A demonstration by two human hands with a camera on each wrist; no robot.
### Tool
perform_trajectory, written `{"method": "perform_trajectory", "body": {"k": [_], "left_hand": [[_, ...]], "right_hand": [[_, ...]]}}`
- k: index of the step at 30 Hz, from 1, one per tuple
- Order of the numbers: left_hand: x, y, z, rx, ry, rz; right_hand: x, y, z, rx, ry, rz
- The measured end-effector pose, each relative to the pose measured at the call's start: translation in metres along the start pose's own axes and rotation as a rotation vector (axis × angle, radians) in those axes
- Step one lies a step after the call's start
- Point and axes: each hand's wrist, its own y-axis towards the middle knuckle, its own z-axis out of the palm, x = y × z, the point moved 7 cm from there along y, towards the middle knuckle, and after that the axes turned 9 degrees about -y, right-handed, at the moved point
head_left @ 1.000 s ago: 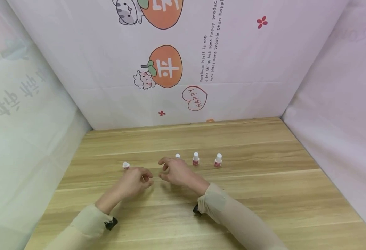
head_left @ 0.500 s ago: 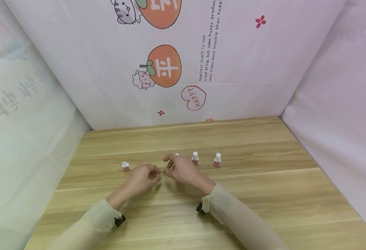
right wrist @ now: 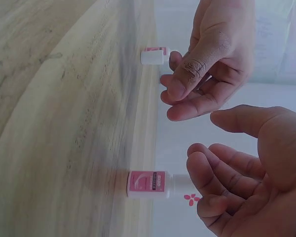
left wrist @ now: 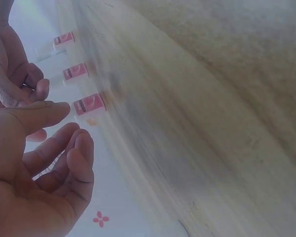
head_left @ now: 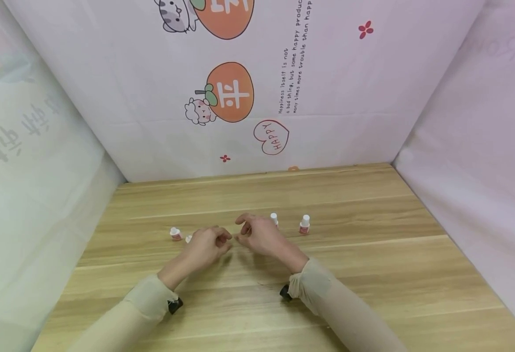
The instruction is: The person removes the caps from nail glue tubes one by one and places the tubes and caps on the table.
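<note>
Small white bottles (head_left: 304, 225) with red labels stand upright on the wooden table (head_left: 393, 220), nearer its back edge than its front. Towards the left edge stands the leftmost bottle (head_left: 175, 234), its top short and seemingly uncapped; a white piece (head_left: 189, 239), probably its cap, sits just beside it. The left hand (head_left: 205, 246) and right hand (head_left: 260, 236) hover nearly together, just apart, thumbs clear of loosely bent fingers, nothing visible in either grasp. The right hand partly covers the middle bottle (head_left: 274, 217); another bottle (left wrist: 89, 104), hidden from above, shows in the left wrist view.

The likeliest mishap is a knock: a careless sweep of the right hand could topple the bottles behind it. On the other side, a leftward drift could roll the white piece away or spill the seemingly uncapped bottle.
</note>
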Motion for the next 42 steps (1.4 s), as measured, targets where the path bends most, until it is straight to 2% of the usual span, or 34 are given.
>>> {"method": "perform_trajectory", "body": {"k": [4,10,17,24,42], "left_hand": [[0.0,0.001,-0.001,-0.013,0.009,-0.006],[-0.001,0.003,-0.001,-0.031,0.003,0.019],[0.0,0.007,0.001,-0.042,-0.008,0.022],[-0.002,0.01,0.004,-0.046,-0.012,0.028],[0.003,0.019,0.015,-0.029,-0.02,-0.033]], "right_hand": [[-0.004,-0.001,-0.003,-0.012,0.01,0.012],[-0.011,0.0,-0.011,-0.07,0.03,0.023],[-0.02,0.001,-0.013,-0.053,0.038,0.065],[-0.024,0.003,-0.014,-0.069,-0.005,0.086],[-0.024,0.007,-0.012,-0.067,-0.113,0.173]]}}
